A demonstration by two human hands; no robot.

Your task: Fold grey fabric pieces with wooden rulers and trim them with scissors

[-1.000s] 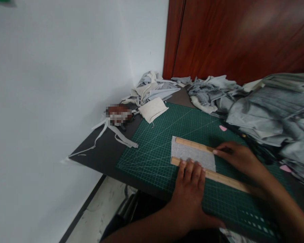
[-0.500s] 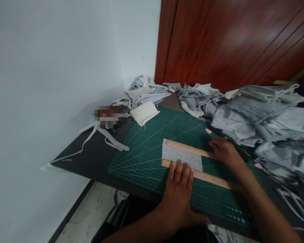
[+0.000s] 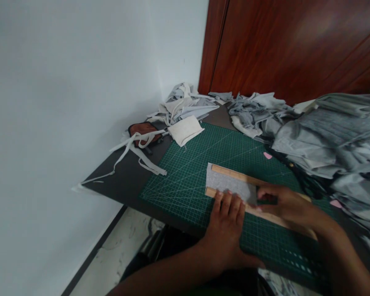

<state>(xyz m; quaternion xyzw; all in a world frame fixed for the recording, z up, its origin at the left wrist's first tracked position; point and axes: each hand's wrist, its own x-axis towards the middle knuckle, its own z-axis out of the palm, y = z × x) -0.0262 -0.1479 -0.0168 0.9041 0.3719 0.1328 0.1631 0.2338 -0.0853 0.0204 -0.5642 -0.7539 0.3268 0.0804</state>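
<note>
A small grey piece of fabric [image 3: 232,186] lies flat on the green cutting mat [image 3: 175,205]. Two wooden rulers are on it: the far ruler [image 3: 239,175] along its upper edge, the near ruler [image 3: 210,192] along its lower edge. My left hand [image 3: 226,230] lies with fingers outstretched, fingertips pressing on the near ruler and the fabric's lower edge. At the fabric's right end is my right hand [image 3: 286,205], its thumb and forefinger apart. The thumb tip is by the fabric's lower right corner; the palm hides parts of both rulers.
Black scissors [image 3: 305,181] and two pink chips [image 3: 267,155] lie to the right. Piles of grey cloth [image 3: 329,127] cover the back and right. A folded cream cloth [image 3: 186,130], a brown pouch [image 3: 144,130] and pale strips [image 3: 148,162] lie at the left. White wall [image 3: 80,82] borders the table.
My right hand has come from the far ruler toward the near one, at the fabric's right end, and its fingers have parted. My left hand remains on the near ruler. The camera view has shifted slightly.
</note>
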